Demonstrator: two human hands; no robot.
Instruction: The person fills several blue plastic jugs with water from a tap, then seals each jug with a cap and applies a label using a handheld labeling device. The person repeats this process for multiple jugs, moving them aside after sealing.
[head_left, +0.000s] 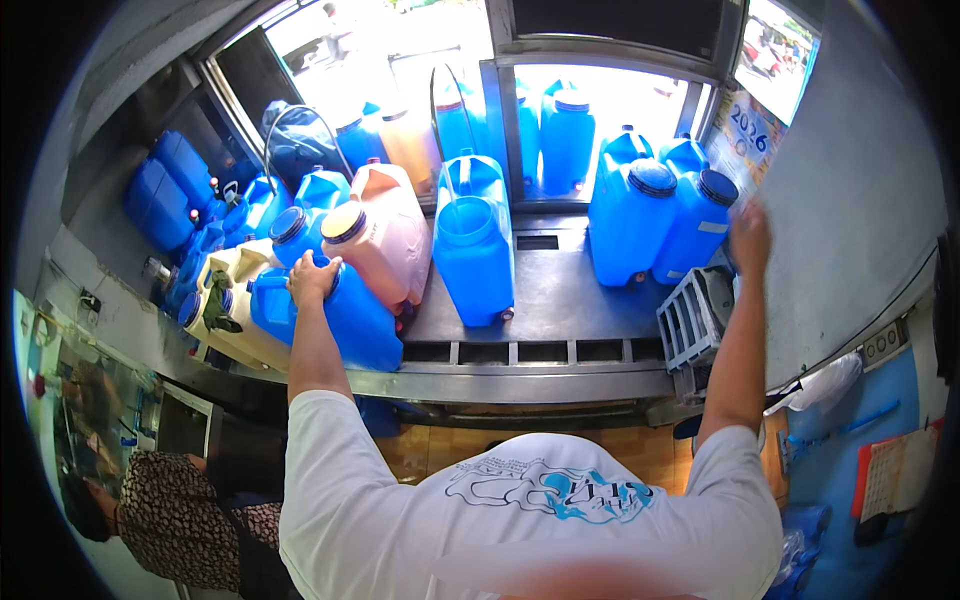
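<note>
My left hand (313, 279) grips the round cap at the top of a blue plastic water container (358, 319), which leans among others on the counter's left side. My right hand (750, 234), blurred, is raised beside the wall at the right. Nearest to it is a capped blue container (694, 225); whether it holds anything cannot be made out. Between my arms an uncapped blue container (472, 262) stands upright, with a thin clear hose (448, 176) reaching down to its open mouth. Left of it stands a pinkish container (397, 240) with a yellowish cap.
A stainless steel counter (555, 300) has a slotted front edge. Another capped blue container (628, 225) stands at its right, near a grey plastic crate (690, 322). Cream containers (240, 330) crowd the left end. A person in a patterned top (176, 517) is at lower left. Windows (600, 97) open behind.
</note>
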